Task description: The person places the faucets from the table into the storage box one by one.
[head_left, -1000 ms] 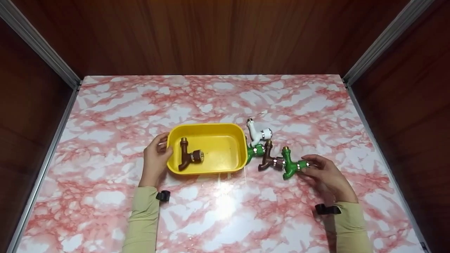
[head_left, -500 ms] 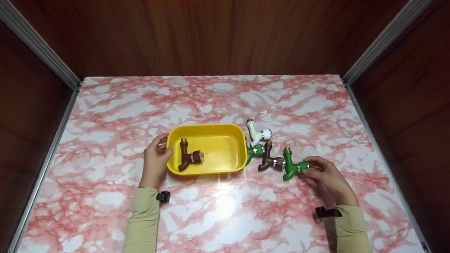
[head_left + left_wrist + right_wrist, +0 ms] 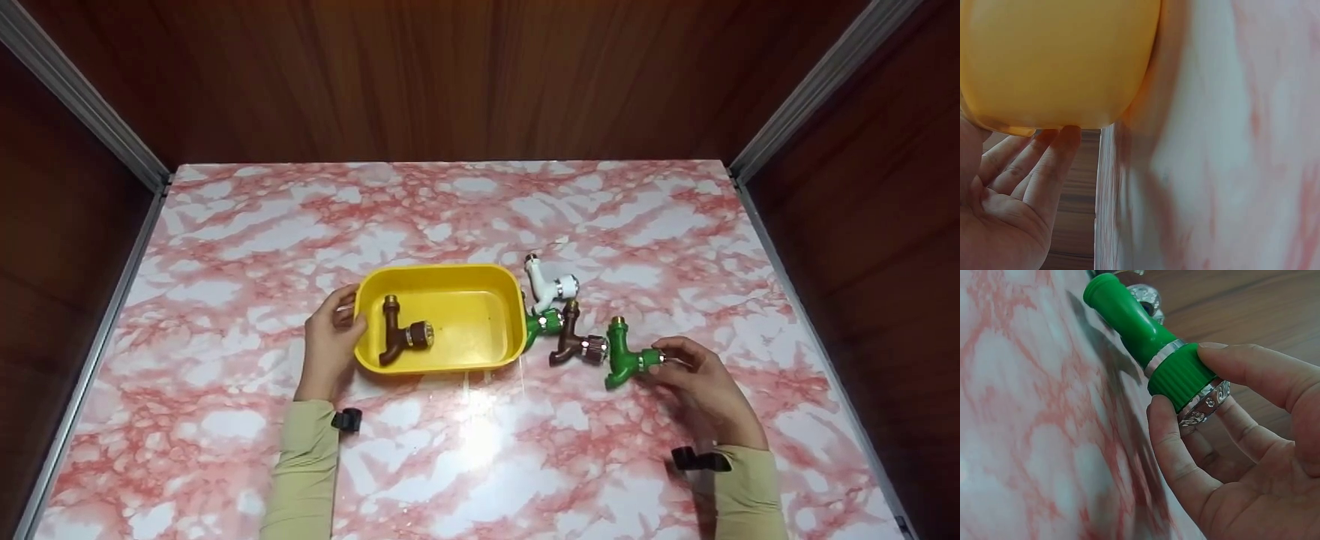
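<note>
My left hand (image 3: 330, 345) grips the left end of a yellow plastic tub (image 3: 480, 360), thumb at the rim and fingers against the outer wall (image 3: 1061, 67). Inside the tub, at its left, lies a brown tap (image 3: 396, 334). On the right, my right hand (image 3: 709, 382) pinches the ribbed knob of a green tap (image 3: 621, 356) between thumb and fingers. The right wrist view shows this knob (image 3: 1182, 374) with its silver bands, close over the tabletop. A second brown tap (image 3: 571, 341) lies just left of the held green one.
Beside the tub's right end are a white tap (image 3: 544, 281) and another green tap (image 3: 541, 322), partly hidden by the tub. The pink-and-white marbled table (image 3: 480, 217) is enclosed by dark wood panels (image 3: 450, 82) at the back and sides.
My right hand has drawn the green tap slightly right and toward me, widening the space between it and the brown tap. My left hand and the tub stay nearly still.
</note>
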A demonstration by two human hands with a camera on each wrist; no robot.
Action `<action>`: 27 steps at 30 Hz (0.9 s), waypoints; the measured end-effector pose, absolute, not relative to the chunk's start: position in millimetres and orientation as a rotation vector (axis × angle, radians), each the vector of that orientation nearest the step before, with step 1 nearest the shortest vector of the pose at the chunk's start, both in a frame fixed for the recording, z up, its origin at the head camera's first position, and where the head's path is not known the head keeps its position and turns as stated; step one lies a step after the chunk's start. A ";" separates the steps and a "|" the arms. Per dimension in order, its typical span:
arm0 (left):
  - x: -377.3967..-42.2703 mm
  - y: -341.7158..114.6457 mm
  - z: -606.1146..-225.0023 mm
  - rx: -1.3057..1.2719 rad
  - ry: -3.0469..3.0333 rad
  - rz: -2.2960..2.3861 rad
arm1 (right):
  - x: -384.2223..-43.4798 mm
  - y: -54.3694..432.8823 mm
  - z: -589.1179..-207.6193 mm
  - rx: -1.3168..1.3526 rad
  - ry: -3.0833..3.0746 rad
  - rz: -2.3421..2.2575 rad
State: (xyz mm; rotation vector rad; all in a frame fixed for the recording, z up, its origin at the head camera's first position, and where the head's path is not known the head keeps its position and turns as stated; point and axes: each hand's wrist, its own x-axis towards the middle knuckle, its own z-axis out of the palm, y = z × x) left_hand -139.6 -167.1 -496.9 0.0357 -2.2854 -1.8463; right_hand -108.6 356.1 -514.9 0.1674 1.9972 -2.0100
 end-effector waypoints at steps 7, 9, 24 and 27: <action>-139.6 -167.0 -496.4 0.046 -2.295 -1.842 | -107.3 355.1 -512.6 0.120 2.008 -2.080; -139.4 -167.2 -496.3 0.038 -2.294 -1.834 | -107.4 354.9 -511.1 0.110 2.057 -2.048; -139.5 -167.6 -496.8 0.004 -2.284 -1.823 | -105.0 343.5 -494.9 0.031 2.201 -2.018; -139.2 -167.8 -496.5 0.003 -2.285 -1.825 | -105.3 340.5 -492.8 0.034 2.197 -2.009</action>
